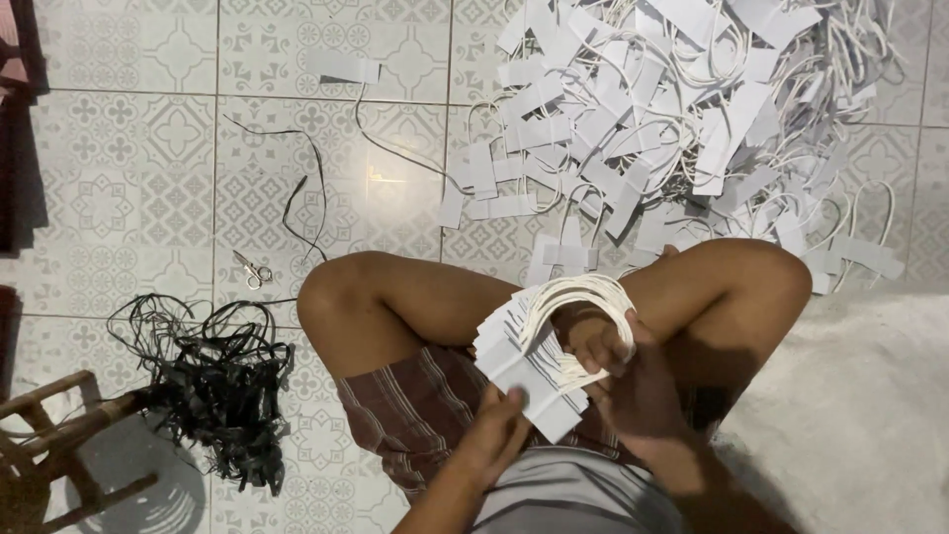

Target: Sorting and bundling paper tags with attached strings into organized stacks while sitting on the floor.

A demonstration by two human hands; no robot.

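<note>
Currently the left hand [497, 427] is gripping the lower edge of a fanned stack of white paper tags [524, 371] over the lap, while the right hand [618, 361] is clasping their looped white cords [583, 297]. Judged step: squaring a bundle. Next move would call for aligning the tag edges without loosening the loops.

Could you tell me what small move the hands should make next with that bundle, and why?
Probably square up the bundle of white tags: the cards fan out unevenly under the left hand, while the right hand has their cord loops gathered. More tags lie in the pile ahead.
</note>
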